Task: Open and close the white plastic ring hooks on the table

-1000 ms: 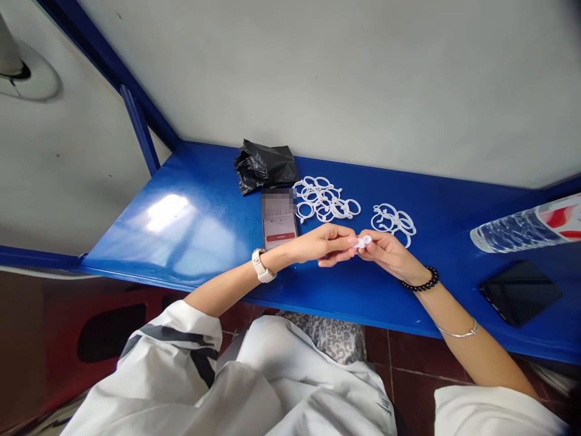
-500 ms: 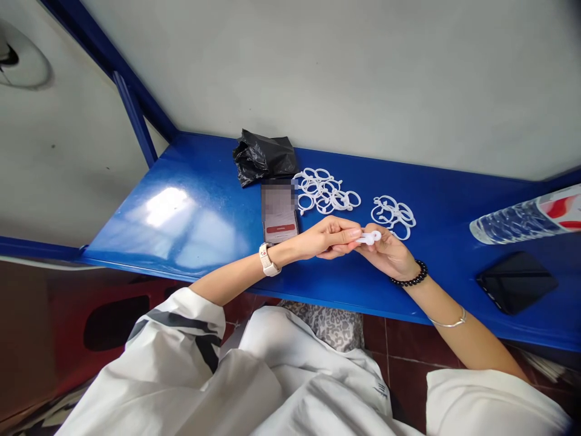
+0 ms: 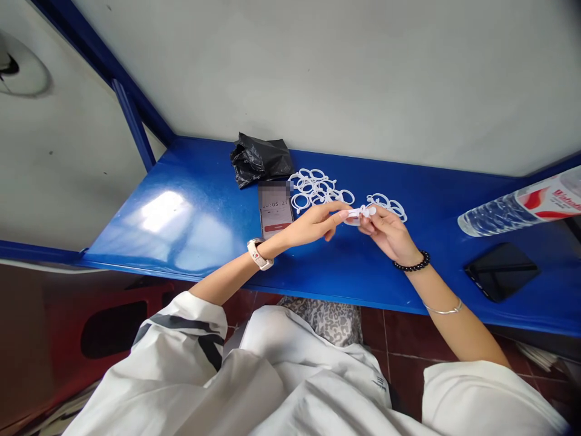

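Both my hands meet over the blue table (image 3: 204, 224) and pinch one small white plastic ring (image 3: 363, 212) between them. My left hand (image 3: 318, 223), with a watch on its wrist, holds the ring's left end with thumb and fingertips. My right hand (image 3: 388, 233), wearing a black bead bracelet, grips the right end. Just behind the hands lie two heaps of white rings: a larger pile (image 3: 315, 186) at the left and a smaller pile (image 3: 390, 204) at the right.
A phone with a lit screen (image 3: 275, 209) lies left of the hands, with a crumpled black plastic bag (image 3: 261, 160) behind it. At the right are a dark phone (image 3: 502, 271) and a lying water bottle (image 3: 517, 209). A grey wall stands behind.
Both hands, still pinching the ring, have moved away from me toward the ring piles. The view has shifted slightly.
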{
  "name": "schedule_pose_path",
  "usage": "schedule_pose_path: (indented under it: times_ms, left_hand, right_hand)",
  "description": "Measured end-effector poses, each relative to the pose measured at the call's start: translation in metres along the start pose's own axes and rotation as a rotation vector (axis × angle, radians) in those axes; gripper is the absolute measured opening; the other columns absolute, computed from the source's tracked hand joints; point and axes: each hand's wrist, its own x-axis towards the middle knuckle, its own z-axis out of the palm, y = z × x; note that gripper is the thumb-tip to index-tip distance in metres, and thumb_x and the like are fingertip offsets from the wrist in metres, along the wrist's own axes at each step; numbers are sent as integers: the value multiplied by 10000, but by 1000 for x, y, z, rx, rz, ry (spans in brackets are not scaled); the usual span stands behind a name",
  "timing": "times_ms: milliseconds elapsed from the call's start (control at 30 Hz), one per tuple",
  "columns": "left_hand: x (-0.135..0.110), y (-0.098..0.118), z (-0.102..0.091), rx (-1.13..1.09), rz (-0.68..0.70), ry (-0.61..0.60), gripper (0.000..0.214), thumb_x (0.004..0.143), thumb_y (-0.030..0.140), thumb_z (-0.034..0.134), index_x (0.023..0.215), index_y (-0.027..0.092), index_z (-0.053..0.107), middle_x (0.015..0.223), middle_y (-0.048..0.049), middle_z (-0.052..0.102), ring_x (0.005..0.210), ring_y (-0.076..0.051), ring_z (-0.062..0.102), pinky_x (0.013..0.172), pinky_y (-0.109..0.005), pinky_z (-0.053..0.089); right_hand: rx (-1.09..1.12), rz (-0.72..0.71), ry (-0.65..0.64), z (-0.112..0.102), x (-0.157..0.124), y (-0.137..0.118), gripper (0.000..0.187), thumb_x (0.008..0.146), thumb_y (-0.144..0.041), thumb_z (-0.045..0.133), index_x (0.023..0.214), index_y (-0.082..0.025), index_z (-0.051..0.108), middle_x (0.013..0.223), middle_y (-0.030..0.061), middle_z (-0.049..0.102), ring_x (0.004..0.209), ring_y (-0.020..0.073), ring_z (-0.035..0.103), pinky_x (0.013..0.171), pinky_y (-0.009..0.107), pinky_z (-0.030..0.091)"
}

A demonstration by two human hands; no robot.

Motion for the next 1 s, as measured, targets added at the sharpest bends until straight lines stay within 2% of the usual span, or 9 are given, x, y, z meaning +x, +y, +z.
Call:
schedule_pose_path:
  times_ms: [100,167,233,300,400,500,633,767,1000]
  left_hand:
    - [0,-9,-12,560,62,219,303,1075,355,457,1219,157,636,1280,-150,650,778,-133,632,705,-273,511]
    - [0,-14,-17,827,7,242,271,1065,256,468,1256,151,629,1297,-157,641,944,-199,668,714,-279,516]
    - [0,-17,-20,1007,-56,218,244,1048,210,502,1242,143,634,1270,-158,646,1100,-257,648,711,-279,524]
    - [1,-18,-20,1130,-121,185,205,1034,185,530,1185,127,655,1215,-164,655,1159,-289,623,729,-295,540]
    - [2,-19,-18,1229,-130,140,172,1029,180,544,1101,108,682,1156,-175,663,1136,-302,617,811,-347,562]
    - [3,-21,-16,1268,-78,101,175,1026,186,555,1080,98,696,1154,-183,668,1118,-310,618,852,-380,560]
    - [4,-27,-14,1283,-34,101,166,1012,166,557,1060,105,704,1126,-179,672,1105,-314,623,856,-384,548]
    - [5,-32,-13,1273,11,120,179,1018,160,519,1069,123,687,1096,-167,674,1090,-302,621,868,-384,542]
    - [8,-31,-6,1288,79,144,336,1017,108,438,1318,141,582,1351,-198,631,1183,-294,609,919,-392,545]
  right_hand:
    - [-506,-126,190,-24,6,3,474,998,-657,532,841,-231,669,754,57,606,686,209,545,663,355,415]
    - [-865,-172,338,-41,8,7,450,1039,-552,466,899,-200,710,845,111,678,765,252,613,692,368,423]
    - [-1120,-126,380,-55,9,14,426,1044,-455,436,949,-176,743,919,153,716,833,288,652,670,361,421]
    - [-1249,-72,392,-64,9,21,411,1031,-400,440,986,-152,766,948,169,728,803,285,657,628,349,418]
    - [-1310,-79,441,-69,9,28,404,1020,-392,460,1031,-142,777,1054,186,726,805,285,656,608,357,445]
    - [-1296,-172,459,-63,11,29,401,1035,-381,442,1104,-157,768,1160,200,708,986,345,651,700,415,520]
    - [-1206,-299,241,-40,16,34,405,1050,-311,427,1308,-165,704,1241,192,709,1166,378,610,986,556,525]
    - [-1175,-332,-4,-14,21,44,502,1060,-301,438,1544,-210,533,1442,174,638,1299,380,557,1094,605,475]
    - [-1149,-354,-106,-2,26,46,428,1047,-192,417,1416,-185,633,1344,178,684,1280,364,560,1078,578,478]
